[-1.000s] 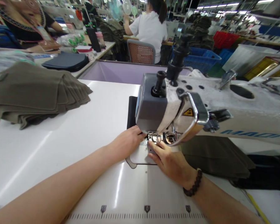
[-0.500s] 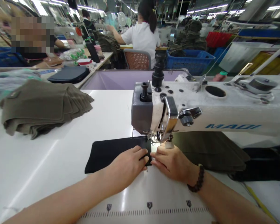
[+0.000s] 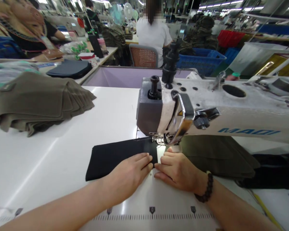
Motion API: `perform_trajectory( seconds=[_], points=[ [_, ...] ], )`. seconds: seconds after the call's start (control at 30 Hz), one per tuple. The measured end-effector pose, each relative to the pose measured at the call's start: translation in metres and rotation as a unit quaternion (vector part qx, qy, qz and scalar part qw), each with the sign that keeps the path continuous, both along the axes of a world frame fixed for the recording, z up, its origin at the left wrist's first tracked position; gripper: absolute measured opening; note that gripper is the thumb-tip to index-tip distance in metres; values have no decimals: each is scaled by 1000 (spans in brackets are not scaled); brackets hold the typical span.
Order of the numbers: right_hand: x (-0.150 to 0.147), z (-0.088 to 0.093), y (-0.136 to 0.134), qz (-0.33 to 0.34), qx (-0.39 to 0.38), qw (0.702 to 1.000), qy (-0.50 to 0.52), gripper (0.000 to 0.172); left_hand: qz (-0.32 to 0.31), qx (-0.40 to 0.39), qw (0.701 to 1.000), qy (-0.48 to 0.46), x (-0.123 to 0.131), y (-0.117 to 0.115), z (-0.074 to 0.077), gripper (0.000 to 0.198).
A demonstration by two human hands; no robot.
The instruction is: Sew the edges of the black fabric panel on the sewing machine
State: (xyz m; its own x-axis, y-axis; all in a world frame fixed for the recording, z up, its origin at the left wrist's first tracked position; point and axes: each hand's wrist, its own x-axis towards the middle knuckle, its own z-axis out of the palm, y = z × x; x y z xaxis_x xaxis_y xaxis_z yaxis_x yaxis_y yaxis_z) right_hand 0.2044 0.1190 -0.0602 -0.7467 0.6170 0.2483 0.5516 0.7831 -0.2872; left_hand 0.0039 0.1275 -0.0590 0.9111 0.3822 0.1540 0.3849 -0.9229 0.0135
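Observation:
A folded black fabric piece [image 3: 115, 157] lies flat on the white sewing table, its upper right corner at the presser foot [image 3: 159, 139] of the sewing machine [image 3: 197, 109]. My left hand [image 3: 132, 170] presses on the fabric near its right end, thumb and fingers close together at the edge. Just right of that edge is my right hand [image 3: 178, 170], wearing a dark beaded bracelet [image 3: 208, 189]. Its index fingertip touches the fabric's lower right corner, and its thumb is held apart. The machine head hides part of the right hand's far fingers.
Olive fabric pieces [image 3: 38, 99] are stacked at the left; more olive panels [image 3: 219, 157] lie under the machine arm beside black fabric [image 3: 274, 170]. A printed ruler [image 3: 151, 217] runs along the near edge. Behind, a person in white [image 3: 150, 35] sits near a blue crate [image 3: 199, 61].
The camera view has shifted slightly. The black fabric has turned a little, its left end nearer to me. My right thumb has moved slightly away from the fabric edge.

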Motion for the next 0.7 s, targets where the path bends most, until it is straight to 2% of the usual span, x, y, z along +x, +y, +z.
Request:
perform_trajectory(
  seconds=[0.23,0.47,0.7],
  points=[
    [-1,-3,3,-51,-16,998,-12,37,13,-25,999,15,0,12,-1,26],
    [-6,-3,5,-137,-33,990,-27,22,34,-67,996,38,2,30,1,27],
    [-11,-8,6,-187,-28,981,-42,25,54,-90,994,5,6,46,2,18]
  ],
)
